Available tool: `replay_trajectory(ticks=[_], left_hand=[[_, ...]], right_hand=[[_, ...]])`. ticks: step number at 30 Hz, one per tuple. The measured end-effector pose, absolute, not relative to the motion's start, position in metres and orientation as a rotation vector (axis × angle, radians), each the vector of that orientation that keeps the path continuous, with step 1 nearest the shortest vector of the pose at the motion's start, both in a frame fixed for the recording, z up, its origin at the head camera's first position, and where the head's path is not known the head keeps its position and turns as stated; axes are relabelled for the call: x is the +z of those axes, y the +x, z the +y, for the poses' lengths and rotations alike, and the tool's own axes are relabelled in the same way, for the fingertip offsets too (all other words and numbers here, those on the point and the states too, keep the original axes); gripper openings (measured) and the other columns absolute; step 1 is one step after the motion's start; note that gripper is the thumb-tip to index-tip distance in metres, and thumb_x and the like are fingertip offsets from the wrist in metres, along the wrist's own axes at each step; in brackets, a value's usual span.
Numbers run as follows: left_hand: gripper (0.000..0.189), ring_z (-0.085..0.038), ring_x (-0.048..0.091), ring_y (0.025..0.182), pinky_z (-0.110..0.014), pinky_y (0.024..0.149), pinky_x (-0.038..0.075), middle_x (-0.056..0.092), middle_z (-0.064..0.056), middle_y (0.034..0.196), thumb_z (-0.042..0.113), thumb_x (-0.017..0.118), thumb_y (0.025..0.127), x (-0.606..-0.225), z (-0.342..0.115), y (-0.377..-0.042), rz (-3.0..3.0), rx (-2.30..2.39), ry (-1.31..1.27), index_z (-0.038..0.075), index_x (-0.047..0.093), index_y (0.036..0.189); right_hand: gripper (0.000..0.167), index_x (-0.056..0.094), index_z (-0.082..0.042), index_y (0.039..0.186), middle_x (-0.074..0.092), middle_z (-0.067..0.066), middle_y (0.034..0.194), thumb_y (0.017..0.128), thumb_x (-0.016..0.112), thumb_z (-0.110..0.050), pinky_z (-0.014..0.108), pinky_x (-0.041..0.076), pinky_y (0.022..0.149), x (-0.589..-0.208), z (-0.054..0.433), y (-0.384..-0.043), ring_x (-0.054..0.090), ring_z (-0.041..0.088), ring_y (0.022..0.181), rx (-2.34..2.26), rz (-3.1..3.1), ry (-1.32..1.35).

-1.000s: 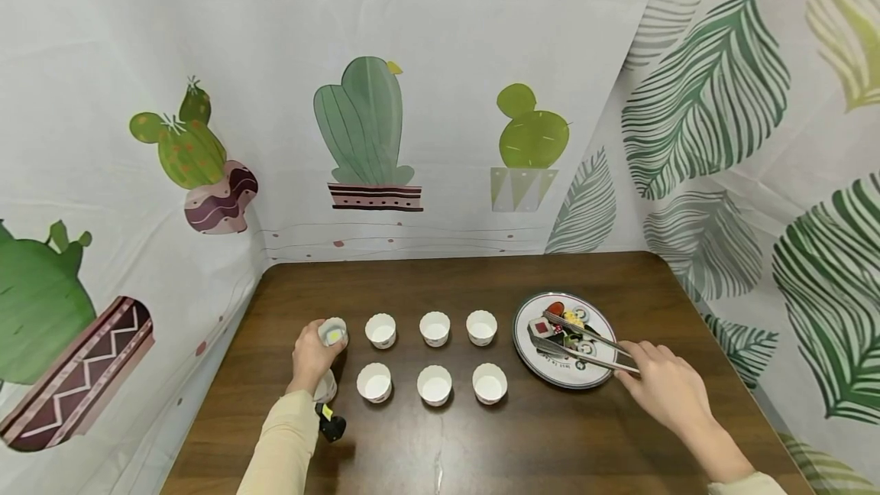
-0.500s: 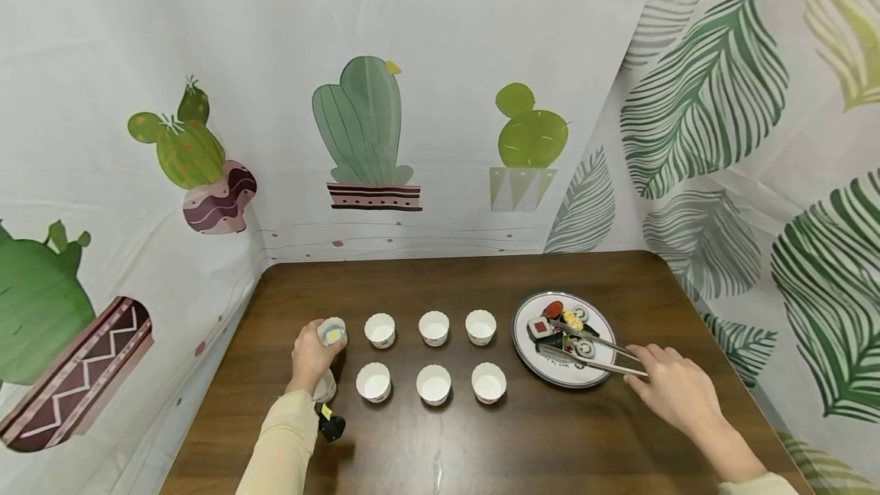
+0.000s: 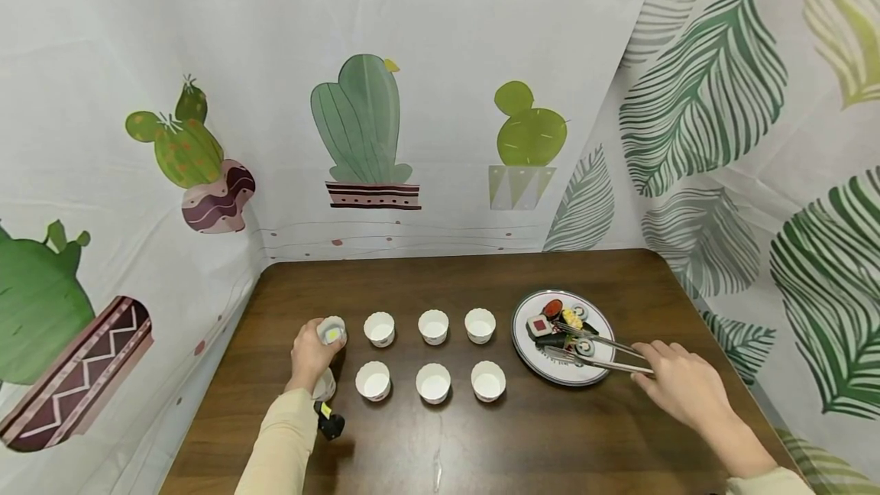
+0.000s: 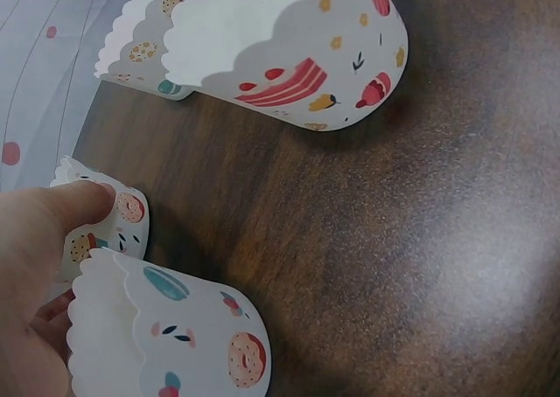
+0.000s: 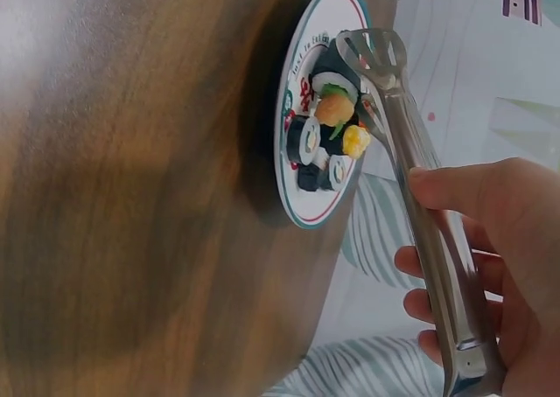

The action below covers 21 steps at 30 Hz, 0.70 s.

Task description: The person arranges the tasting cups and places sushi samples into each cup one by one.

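My left hand (image 3: 311, 354) holds a small white paper baking cup (image 4: 131, 209) at the back left, its thumb on the rim in the left wrist view. Something with a yellow patch lies inside that cup. On the right, my right hand (image 3: 687, 384) grips metal tongs (image 5: 409, 135), their jaws apart over a round white plate (image 3: 580, 379). Several sushi pieces lie on this plate, among them a white one with a red square (image 3: 539, 326) and a black hand roll (image 5: 332, 73). From the head view, nothing appears pinched between the tongs' tips.
Further baking cups stand in two rows across the middle, such as the back one (image 3: 481, 325) and the front one (image 3: 433, 383). One cup (image 3: 325, 386) is partly behind my left wrist. A black device (image 3: 331, 423) sits by that wrist. Patterned cloth (image 3: 440, 98) hangs behind the brown table (image 3: 440, 281).
My right hand has drawn the tongs to the right, so their tips are further from the red-square sushi. The left hand stays at its cup.
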<state>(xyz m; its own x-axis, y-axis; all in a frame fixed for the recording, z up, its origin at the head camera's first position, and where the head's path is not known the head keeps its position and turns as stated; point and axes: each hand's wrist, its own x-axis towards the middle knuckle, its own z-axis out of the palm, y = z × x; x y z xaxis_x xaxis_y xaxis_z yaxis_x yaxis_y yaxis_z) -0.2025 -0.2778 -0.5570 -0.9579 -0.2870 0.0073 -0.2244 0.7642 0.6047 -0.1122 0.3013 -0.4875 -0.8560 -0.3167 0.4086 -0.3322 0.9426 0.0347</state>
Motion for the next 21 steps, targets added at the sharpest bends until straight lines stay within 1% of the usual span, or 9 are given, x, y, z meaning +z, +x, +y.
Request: replay_trajectory(ticks=[11,21], left_hand=[[0.062,-0.044,0.05,0.106,-0.055,0.086,0.039,0.051,-0.027,0.119,0.021,0.072,0.076,-0.556,-0.279,-0.203,-2.855,-0.957,0.407,-0.002,0.046,0.127],[0.063,-0.044,0.05,0.106,-0.055,0.085,0.039,0.05,-0.027,0.12,0.021,0.071,0.076,-0.555,-0.279,-0.203,-2.86,-0.965,0.403,-0.003,0.045,0.128]], right_hand=[[0.046,0.064,-0.004,0.098,0.063,0.01,0.084,0.061,0.072,-0.03,0.042,0.045,0.058,-0.479,0.3,-0.123,0.057,0.03,0.074,-0.093,-2.58,0.61],[0.044,0.063,-0.005,0.095,0.061,0.008,0.082,0.06,0.077,-0.028,0.044,0.045,0.059,-0.474,0.298,-0.131,0.057,0.03,0.075,-0.144,-2.627,0.632]])
